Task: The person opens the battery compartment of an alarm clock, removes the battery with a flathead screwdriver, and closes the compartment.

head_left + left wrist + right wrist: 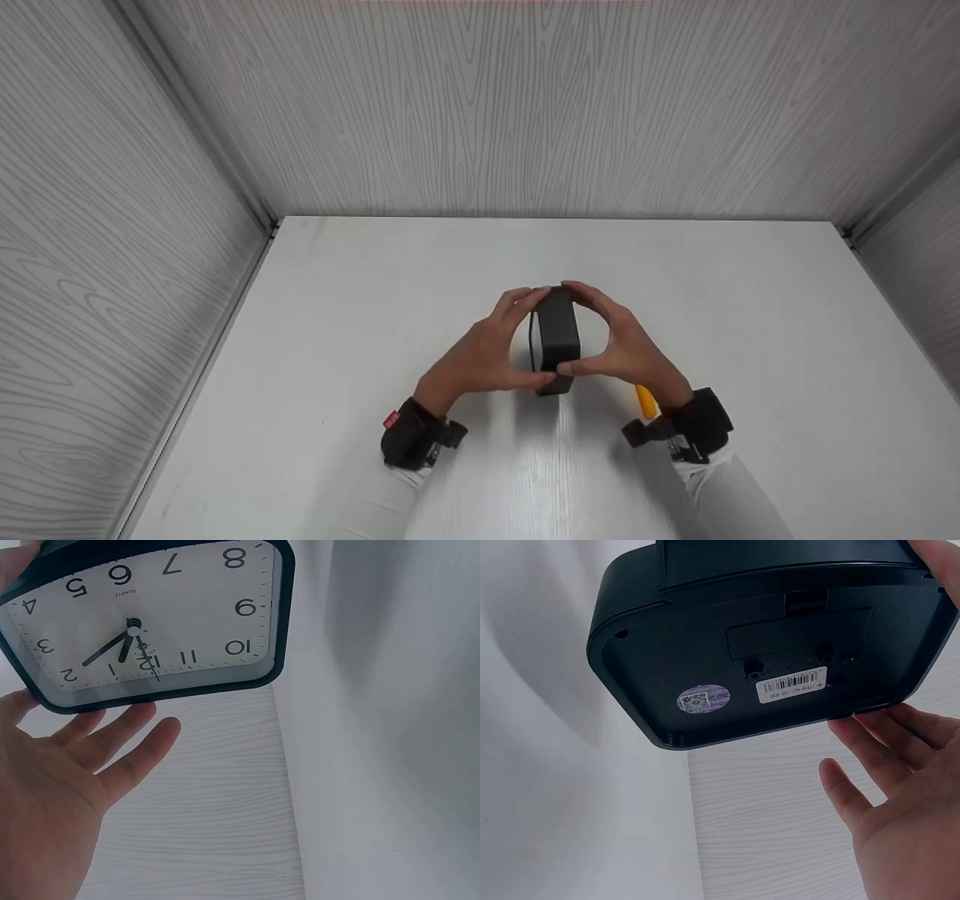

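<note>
A dark desk clock is held between both hands over the white table, its face turned to the left. The left hand grips it with fingers at the far edge and thumb at the near edge. From the other side the right hand grips the same two edges. White dial, black numerals and hands show in the left wrist view. On the clock's dark back, seen in the right wrist view, are a battery cover, a barcode label and a round purple sticker.
A yellow-orange object lies on the white table, partly hidden by the right wrist. Grey wood-grain panels stand at the back and both sides. Each wrist wears a black strap with a camera.
</note>
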Available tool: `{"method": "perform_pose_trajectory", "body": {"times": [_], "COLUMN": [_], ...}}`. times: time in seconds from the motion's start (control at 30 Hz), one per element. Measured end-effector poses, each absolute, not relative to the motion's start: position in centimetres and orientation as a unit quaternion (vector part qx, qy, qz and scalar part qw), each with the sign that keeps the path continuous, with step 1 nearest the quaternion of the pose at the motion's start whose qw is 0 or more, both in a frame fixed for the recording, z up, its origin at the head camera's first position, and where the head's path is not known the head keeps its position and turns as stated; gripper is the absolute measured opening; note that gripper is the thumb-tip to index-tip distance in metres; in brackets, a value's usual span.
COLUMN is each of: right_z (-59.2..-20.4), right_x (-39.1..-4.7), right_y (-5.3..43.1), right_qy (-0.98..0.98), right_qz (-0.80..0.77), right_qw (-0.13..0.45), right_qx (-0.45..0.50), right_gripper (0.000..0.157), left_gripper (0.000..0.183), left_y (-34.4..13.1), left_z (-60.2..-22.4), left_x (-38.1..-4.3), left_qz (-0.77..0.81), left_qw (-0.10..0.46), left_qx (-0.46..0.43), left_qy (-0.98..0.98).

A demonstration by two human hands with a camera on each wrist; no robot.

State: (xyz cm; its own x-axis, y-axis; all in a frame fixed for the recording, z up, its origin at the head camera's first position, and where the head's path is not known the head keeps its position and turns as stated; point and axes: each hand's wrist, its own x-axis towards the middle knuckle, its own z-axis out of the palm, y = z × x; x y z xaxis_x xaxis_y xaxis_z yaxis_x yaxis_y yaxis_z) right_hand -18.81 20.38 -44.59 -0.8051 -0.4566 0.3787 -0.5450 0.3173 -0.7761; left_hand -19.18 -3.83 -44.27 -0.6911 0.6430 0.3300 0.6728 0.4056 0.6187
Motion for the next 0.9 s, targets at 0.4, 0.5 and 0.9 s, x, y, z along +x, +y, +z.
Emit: {"method": "perform_pose_trajectory", "body": {"times": [0.4,0.5,0.9], "right_z": [-44.4,-44.3,-46.2], "right_x": [-18.4,-18.4,-18.5], "right_y": [20.0,19.9,20.8], "right_qy": [-0.809,-0.802,-0.779], "right_qz": [0.494,0.500,0.530], "right_qw": [0.020,0.014,-0.026], "right_qx": [0.319,0.327,0.334], "right_gripper": [0.103,0.103,0.111], "left_gripper": [0.102,0.102,0.100], "left_y": [-4.1,-4.1,-4.3], "left_z": [-44.6,-44.5,-44.3], "left_x": [-19.4,-19.4,-19.2], "left_qz": [-0.401,-0.421,-0.474], "left_qw": [0.036,0.027,0.011], "left_qx": [-0.413,-0.417,-0.423], "left_qy": [-0.817,-0.805,-0.772]}}
